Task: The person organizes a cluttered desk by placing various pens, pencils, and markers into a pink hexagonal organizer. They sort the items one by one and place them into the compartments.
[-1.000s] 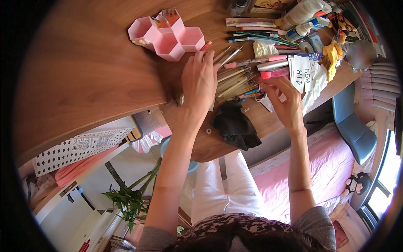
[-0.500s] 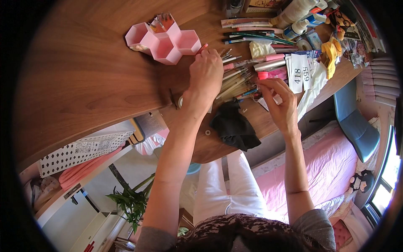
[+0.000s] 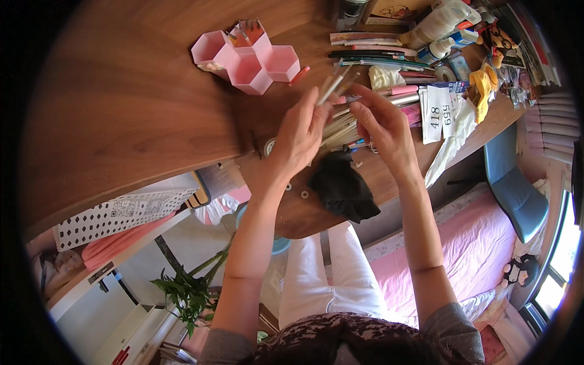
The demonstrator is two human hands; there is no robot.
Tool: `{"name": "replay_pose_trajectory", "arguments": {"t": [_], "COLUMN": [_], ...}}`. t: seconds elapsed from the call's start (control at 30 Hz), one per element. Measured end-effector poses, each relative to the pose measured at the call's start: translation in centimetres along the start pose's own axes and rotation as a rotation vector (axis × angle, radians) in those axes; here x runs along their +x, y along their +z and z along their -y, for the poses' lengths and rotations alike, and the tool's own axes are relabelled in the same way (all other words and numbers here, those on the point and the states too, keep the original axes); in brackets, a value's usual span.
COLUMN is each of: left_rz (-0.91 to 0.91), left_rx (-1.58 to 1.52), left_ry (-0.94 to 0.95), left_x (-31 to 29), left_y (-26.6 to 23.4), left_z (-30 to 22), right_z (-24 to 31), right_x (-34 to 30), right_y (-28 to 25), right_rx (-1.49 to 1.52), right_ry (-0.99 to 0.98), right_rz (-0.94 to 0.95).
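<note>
My left hand (image 3: 302,134) is closed round a few slender paintbrushes (image 3: 330,89), blurred by motion and pointing up and away over the desk. Close on their right, my right hand (image 3: 386,128) has its fingers curled together; whatever lies between them is hidden. Beneath both hands, several more long brushes (image 3: 342,131) lie on the desk. A pink organizer of joined hexagonal cups (image 3: 258,81) stands to the far left, with several thin tools (image 3: 248,25) upright in its back cup. A red stick (image 3: 299,75) rests by its right side.
A black cloth (image 3: 344,185) lies near the desk's front edge, beside small white rings (image 3: 305,194). Pens and pencils (image 3: 383,59) spread across the back right, with bottles (image 3: 435,50), white paper slips (image 3: 435,115) and a yellow cloth piece (image 3: 483,84). A blue chair (image 3: 517,182) stands right.
My left hand has drawn back from the organizer to the middle and now has brushes in it. My right hand has shifted left toward it. The red stick now lies free beside the organizer.
</note>
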State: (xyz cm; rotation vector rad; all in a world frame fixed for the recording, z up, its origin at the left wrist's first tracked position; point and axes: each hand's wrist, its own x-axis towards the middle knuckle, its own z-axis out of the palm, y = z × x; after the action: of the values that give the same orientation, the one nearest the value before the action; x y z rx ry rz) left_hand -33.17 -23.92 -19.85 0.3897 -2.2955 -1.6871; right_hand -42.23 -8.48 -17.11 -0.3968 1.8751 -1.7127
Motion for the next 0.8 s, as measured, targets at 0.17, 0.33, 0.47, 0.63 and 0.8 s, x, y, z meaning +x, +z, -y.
{"name": "replay_pose_trajectory", "arguments": {"t": [0.17, 0.33, 0.47, 0.63, 0.8], "left_rz": [0.129, -0.194, -0.446, -0.534, -0.520], "left_rx": [-0.598, -0.374, -0.050, -0.024, -0.077], "left_ry": [-0.210, -0.143, 0.031, 0.130, 0.170], "left_x": [-1.7, -3.3, -5.8, -6.4, -6.1], "left_y": [-0.1, -0.2, -0.7, -0.4, -0.5], "left_z": [-2.1, -1.2, 1.2, 3.1, 3.3], "right_z": [0.1, 1.5, 6.9, 8.3, 7.9], "right_x": [1.2, 2.2, 3.9, 10.3, 11.7], "right_y": [0.8, 1.5, 5.2, 9.3, 9.9], "right_rx": [0.162, 0.150, 0.093, -0.209, -0.461], "right_ry": [-0.043, -0.153, -0.462, -0.743, -0.761], "right_rz": [0.090, 0.085, -0.117, -0.076, 0.020]}}
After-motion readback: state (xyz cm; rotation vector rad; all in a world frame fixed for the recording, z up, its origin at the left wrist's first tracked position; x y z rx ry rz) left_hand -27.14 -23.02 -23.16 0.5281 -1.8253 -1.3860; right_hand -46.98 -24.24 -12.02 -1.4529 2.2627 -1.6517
